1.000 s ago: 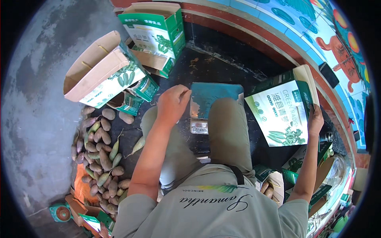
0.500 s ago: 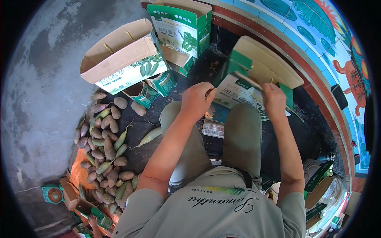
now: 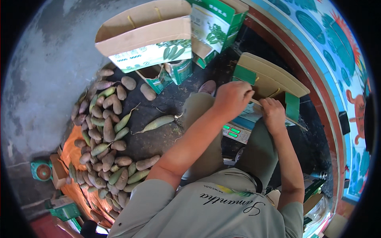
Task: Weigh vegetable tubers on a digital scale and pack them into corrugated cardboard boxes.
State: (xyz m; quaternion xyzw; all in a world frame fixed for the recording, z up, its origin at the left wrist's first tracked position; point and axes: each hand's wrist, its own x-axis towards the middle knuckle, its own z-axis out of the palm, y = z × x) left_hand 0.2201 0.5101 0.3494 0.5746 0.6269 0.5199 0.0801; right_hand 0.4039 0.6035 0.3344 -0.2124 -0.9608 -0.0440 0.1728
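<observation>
1 flat cardboard box [image 3: 274,81] with green printed flaps lay in front of the seated person, right of centre and above the 2 knees, over a digital scale [image 3: 237,133] showing 2 green readouts. The left hand [image 3: 232,97] was closed on the near-left edge of the box, fingers curled over the flap; the right hand [image 3: 273,113] gripped the near edge just beside it, fingers pressed onto the cardboard, so both hands were clamped on the same box and nearly touching each other. The long axis of the box ran from far left to near right, with its open brown inner face turned up and toward the person. 2 more open boxes stood at the far side: a large box [image 3: 147,37] at far left and a green-and-white box [image 3: 216,22] to its right, with 2 smaller green cartons [image 3: 168,73] below them. The pile of tubers [image 3: 105,135] at the left was too dense to count; 1 long pale tuber [image 3: 156,123] lay apart from it, near the left knee. 1 green tape roll [image 3: 43,171] sat at the near left. Open dark floor remained between the pile and the left leg; a painted wall [image 3: 333,59] bounded the right side, close to the far edge of the box.
</observation>
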